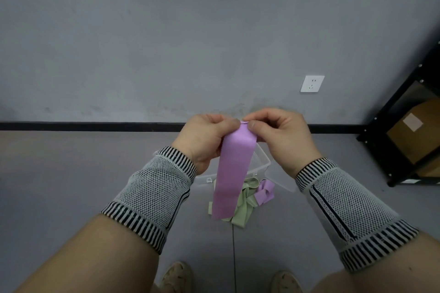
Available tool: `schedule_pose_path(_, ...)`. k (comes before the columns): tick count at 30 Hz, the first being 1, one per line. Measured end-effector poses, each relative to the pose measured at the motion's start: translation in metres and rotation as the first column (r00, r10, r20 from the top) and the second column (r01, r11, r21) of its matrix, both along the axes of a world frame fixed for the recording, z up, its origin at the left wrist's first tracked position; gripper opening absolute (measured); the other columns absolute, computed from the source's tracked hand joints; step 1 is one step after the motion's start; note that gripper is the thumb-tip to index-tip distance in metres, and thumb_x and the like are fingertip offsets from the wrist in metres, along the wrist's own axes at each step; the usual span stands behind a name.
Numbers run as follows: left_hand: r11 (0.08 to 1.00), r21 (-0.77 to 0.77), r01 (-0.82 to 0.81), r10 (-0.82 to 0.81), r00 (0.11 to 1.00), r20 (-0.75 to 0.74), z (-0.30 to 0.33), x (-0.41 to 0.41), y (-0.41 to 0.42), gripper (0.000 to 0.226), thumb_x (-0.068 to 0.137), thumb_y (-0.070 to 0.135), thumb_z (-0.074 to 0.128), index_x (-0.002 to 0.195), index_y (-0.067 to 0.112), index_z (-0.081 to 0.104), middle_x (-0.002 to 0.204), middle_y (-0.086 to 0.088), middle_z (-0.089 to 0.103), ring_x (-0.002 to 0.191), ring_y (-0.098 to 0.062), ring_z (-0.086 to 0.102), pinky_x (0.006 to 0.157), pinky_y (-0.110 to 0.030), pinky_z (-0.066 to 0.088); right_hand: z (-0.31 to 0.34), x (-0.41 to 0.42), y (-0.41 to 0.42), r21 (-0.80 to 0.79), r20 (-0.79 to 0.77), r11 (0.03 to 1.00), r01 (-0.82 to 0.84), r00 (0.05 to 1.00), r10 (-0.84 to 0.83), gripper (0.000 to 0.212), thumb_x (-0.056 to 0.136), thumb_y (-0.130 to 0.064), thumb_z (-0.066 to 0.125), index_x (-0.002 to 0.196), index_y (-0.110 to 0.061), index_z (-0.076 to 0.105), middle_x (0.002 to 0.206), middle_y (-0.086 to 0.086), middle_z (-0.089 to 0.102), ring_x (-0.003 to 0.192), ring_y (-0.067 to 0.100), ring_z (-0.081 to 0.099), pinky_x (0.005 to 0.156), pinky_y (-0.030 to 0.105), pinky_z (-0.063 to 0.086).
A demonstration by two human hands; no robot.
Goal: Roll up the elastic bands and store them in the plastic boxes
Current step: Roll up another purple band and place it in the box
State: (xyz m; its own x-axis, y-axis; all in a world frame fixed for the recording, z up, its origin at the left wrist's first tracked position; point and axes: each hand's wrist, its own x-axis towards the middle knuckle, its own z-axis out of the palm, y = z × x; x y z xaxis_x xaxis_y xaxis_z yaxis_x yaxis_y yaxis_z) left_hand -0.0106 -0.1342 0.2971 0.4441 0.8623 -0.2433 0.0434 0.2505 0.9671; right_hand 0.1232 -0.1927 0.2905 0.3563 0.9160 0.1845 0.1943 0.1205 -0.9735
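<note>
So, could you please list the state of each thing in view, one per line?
Purple band: unrolled, hanging from both hands.
Left hand: pinches the band's top edge.
Right hand: pinches the same edge.
Plastic box: on the floor, open, no lid on it.
Green bands: loose heap on the floor.
Small purple band: crumpled, unrolled, beside the green ones.

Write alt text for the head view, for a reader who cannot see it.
Both hands, left hand and right hand, pinch the top end of a purple elastic band that hangs down unrolled. Below it on the grey floor lie green bands and another purple band, beside a clear plastic box.
</note>
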Motion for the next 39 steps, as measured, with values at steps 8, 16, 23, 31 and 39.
schedule_pose_path(8, 0.987, 0.152, -0.045, 0.046, 0.999, -0.005, -0.0019, 0.0033, -0.0027, 0.016, 0.088, 0.011, 0.062, 0.074, 0.005, 0.064, 0.072, -0.011, 0.062, 0.066, -0.019, 0.055, 0.064, -0.03, 0.046, -0.0004, 0.0015, -0.0001, -0.057, -0.091, 0.998, 0.01, 0.996, -0.016, 0.014, 0.086, -0.016, 0.067, 0.077, -0.006, 0.072, 0.08, 0.021, 0.069, 0.073, 0.029, 0.064, 0.079, 0.051, 0.056)
schedule_pose_path(16, 0.99, 0.137, -0.024, 0.019, 0.999, 0.038, -0.0019, 0.0018, -0.0028, 0.014, 0.091, 0.011, 0.059, 0.088, 0.0, 0.066, 0.078, -0.011, 0.066, 0.068, -0.017, 0.061, 0.06, -0.024, 0.054, 0.0001, 0.0012, 0.002, -0.066, -0.058, 0.998, 0.024, 0.998, -0.028, 0.021, 0.086, -0.014, 0.067, 0.073, 0.002, 0.065, 0.079, 0.032, 0.064, 0.067, 0.026, 0.06, 0.072, 0.049, 0.055)
schedule_pose_path(23, 0.997, 0.075, -0.011, 0.008, 0.999, 0.042, 0.001, 0.0011, -0.0029, 0.01, 0.089, 0.009, 0.06, 0.082, 0.004, 0.065, 0.074, -0.008, 0.065, 0.065, -0.016, 0.059, 0.057, -0.022, 0.052, 0.0013, 0.0012, 0.0028, -0.102, -0.113, 0.995, -0.011, 0.994, -0.001, 0.012, 0.084, -0.009, 0.068, 0.073, -0.003, 0.066, 0.072, 0.013, 0.067, 0.068, 0.022, 0.063, 0.071, 0.04, 0.057)
schedule_pose_path(31, 1.0, 0.027, 0.001, -0.003, 0.997, 0.071, 0.0026, 0.0003, -0.0038, 0.014, 0.086, 0.003, 0.06, 0.076, 0.009, 0.067, 0.075, -0.007, 0.066, 0.067, -0.016, 0.059, 0.059, -0.024, 0.051, 0.0046, 0.0021, 0.0029, -0.098, -0.315, 0.989, -0.113, 0.946, 0.076, 0.013, 0.084, 0.004, 0.061, 0.073, -0.003, 0.06, 0.07, 0.009, 0.062, 0.06, 0.013, 0.06, 0.059, 0.023, 0.054)
schedule_pose_path(39, 0.999, 0.007, 0.037, -0.038, 0.994, 0.103, 0.0045, -0.0001, -0.0039, 0.016, 0.085, -0.005, 0.056, 0.08, 0.007, 0.067, 0.075, -0.009, 0.065, 0.067, -0.017, 0.059, 0.06, -0.023, 0.051, 0.0062, 0.007, 0.0035, -0.127, -0.453, 0.969, -0.212, 0.881, 0.134, 0.022, 0.081, 0.013, 0.058, 0.068, -0.005, 0.06, 0.068, 0.007, 0.062, 0.066, 0.019, 0.06, 0.067, 0.03, 0.053)
